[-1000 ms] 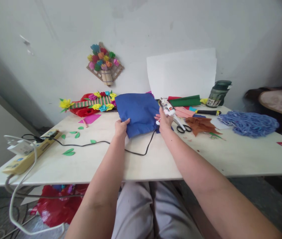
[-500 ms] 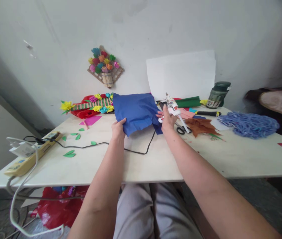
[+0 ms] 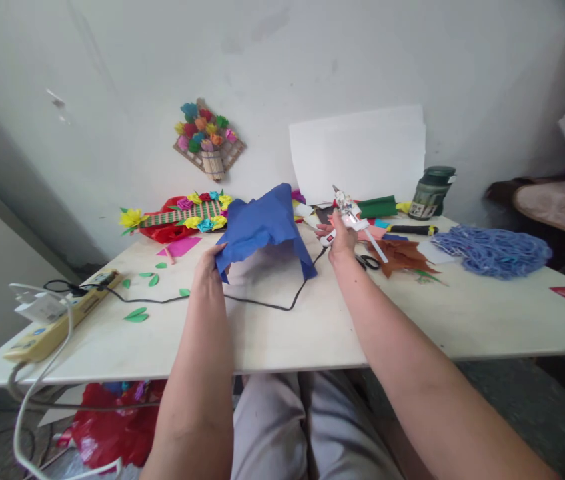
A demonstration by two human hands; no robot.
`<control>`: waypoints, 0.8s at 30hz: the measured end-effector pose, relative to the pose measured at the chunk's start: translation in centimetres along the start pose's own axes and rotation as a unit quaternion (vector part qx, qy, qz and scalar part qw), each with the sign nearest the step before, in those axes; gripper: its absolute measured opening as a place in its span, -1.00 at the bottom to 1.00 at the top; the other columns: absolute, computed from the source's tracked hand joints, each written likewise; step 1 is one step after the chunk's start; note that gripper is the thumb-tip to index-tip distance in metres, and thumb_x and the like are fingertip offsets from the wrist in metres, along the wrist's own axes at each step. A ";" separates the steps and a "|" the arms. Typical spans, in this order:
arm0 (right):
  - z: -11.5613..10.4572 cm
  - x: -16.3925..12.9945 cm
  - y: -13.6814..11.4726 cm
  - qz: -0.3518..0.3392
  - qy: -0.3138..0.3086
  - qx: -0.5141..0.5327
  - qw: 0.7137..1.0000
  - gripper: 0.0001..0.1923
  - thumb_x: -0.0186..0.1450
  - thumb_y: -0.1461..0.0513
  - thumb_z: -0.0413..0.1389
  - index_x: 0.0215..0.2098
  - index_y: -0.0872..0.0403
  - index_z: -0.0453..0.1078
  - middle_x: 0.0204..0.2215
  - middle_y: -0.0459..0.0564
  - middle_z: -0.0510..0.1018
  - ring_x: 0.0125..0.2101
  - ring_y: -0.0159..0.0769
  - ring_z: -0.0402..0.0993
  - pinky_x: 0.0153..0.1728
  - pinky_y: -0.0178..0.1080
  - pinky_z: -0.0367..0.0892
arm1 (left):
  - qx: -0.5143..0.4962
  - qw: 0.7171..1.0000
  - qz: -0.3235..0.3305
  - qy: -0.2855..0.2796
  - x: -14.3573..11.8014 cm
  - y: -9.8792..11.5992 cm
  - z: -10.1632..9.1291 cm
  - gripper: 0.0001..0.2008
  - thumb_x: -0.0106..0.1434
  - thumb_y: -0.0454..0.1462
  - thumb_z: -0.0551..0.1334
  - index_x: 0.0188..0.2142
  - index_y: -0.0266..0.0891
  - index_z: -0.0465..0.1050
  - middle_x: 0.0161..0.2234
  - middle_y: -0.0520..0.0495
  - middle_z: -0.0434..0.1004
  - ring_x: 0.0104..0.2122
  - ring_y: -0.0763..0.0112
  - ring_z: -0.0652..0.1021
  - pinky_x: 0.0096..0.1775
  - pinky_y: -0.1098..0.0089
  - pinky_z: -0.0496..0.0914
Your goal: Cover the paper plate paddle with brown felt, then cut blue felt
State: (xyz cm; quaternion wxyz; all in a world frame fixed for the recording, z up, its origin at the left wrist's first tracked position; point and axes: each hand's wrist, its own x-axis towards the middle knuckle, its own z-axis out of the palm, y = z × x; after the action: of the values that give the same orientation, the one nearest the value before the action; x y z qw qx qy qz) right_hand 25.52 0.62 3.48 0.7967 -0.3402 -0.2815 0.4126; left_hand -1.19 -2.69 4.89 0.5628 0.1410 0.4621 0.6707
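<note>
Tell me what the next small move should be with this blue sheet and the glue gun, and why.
Probably lay the blue sheet back flat on the table first. The left hand holds it lifted by one corner, so it hangs draped and crumpled, while the right hand holds the glue gun up beside it. Its black cord runs under the sheet, so it may snag.

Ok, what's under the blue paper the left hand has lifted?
Under the blue paper, bare table and part of the black cord show. What lies behind its raised far side is hidden.
</note>
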 end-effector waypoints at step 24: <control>-0.4 0.6 1.7 0.032 0.056 -0.055 0.996 -0.67 0.09 0.05 0.20 -0.36 0.15 0.37 -0.73 -0.14 0.43 -0.76 -0.40 0.35 -0.82 -0.40 0.18 | -0.091 0.966 0.243 -0.012 0.1 -4.8 4.9 -0.80 -0.05 -0.49 0.26 -0.39 -0.28 0.42 -0.32 -0.08 0.56 -0.17 0.31 0.54 -0.09 0.36 0.42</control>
State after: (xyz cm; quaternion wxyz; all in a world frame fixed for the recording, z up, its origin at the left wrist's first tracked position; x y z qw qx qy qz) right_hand 25.32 1.75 2.06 0.7777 -0.4152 -0.2475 0.4020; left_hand 5.26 -0.65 3.69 0.3991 0.2052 0.3440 0.8248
